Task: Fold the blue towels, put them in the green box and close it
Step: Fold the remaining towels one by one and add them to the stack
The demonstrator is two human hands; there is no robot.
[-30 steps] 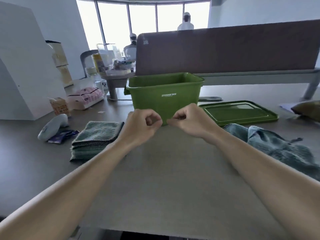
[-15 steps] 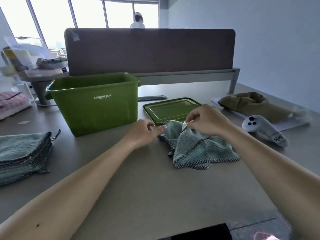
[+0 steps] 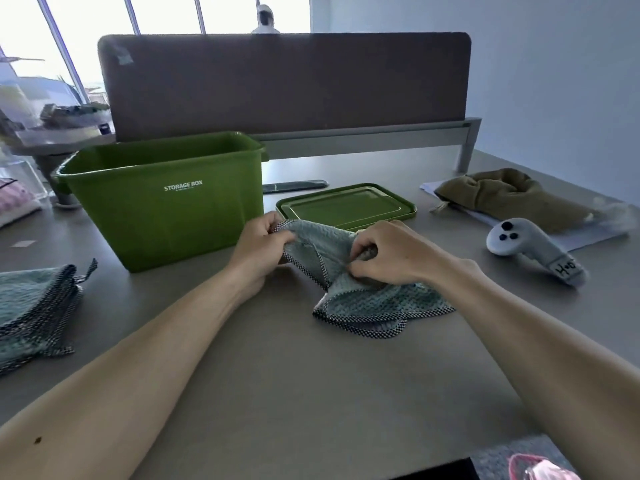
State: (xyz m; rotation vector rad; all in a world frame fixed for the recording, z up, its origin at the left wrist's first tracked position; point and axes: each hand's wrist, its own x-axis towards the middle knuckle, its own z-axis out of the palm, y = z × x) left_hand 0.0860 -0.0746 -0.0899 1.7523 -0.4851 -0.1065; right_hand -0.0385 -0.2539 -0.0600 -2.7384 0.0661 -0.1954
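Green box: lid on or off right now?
Off. The lid lies flat on the table beside the green box, whose top stands open.

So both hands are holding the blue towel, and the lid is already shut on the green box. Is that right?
Not quite. The head view shows the left hand and right hand both holding the blue towel, but the lid is not on the green box: it lies flat on the table beside the open box.
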